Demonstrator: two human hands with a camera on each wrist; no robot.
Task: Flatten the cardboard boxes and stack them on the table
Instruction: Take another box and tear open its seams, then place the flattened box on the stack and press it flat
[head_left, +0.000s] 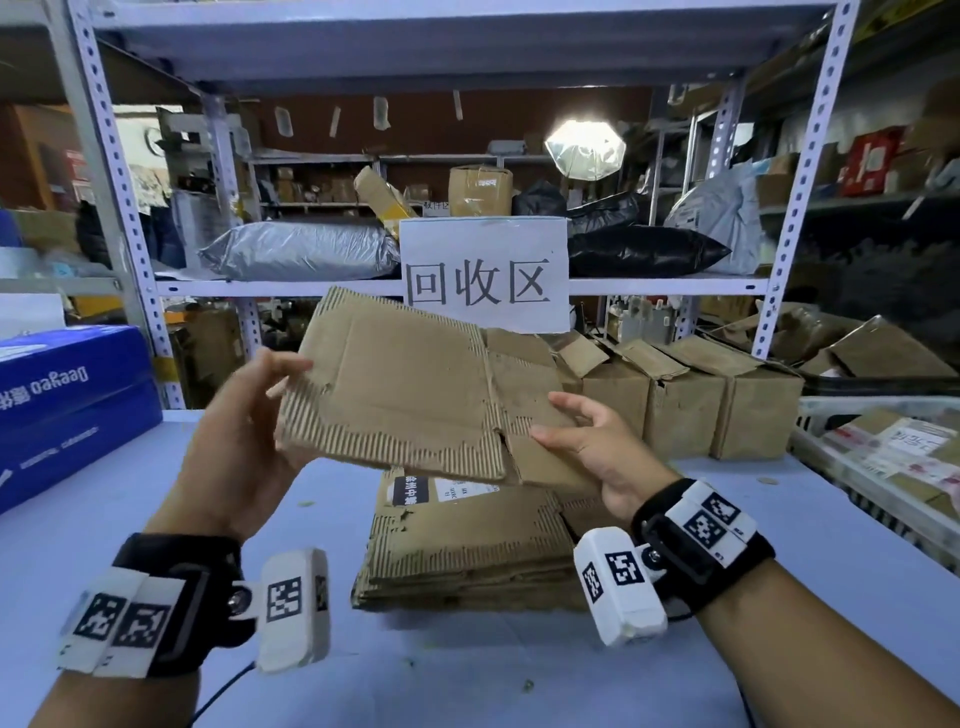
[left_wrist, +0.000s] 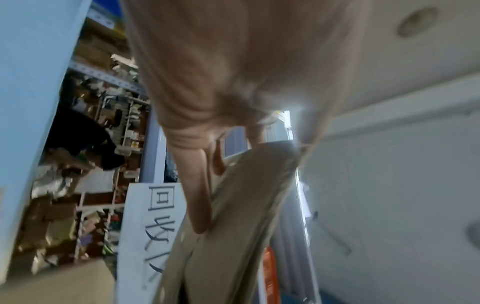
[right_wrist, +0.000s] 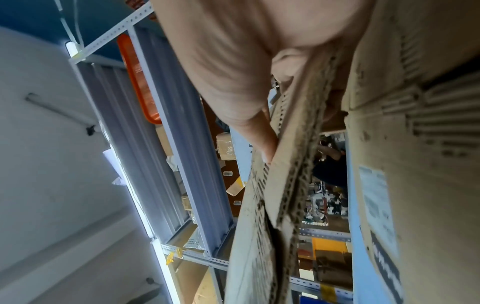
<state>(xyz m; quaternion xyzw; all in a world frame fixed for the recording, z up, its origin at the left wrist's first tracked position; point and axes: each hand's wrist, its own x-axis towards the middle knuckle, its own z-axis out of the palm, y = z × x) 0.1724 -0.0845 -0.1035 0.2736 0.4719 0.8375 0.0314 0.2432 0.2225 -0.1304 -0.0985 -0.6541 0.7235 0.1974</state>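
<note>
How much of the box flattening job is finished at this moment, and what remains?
Done: a stack of flattened boxes lies on the table. In hand: the left hand and right hand hold another flattened box above that stack, not yet laid down. Left: about three upright boxes stand behind, flaps open, unflattened.

I count two hands: my left hand (head_left: 244, 415) and right hand (head_left: 597, 452), with one flattened box (head_left: 415, 395) between them. On the tabletop (head_left: 291, 530) lies one stack of flattened boxes (head_left: 467, 551); how many sheets it has I cannot tell. Behind it I count three upright cardboard boxes (head_left: 685, 410) in a row, possibly a fourth hidden at the left. One blue carton (head_left: 67, 410) sits at left, one white crate (head_left: 883, 467) at right, and one paper sign (head_left: 483, 275) hangs on the shelf.
</note>
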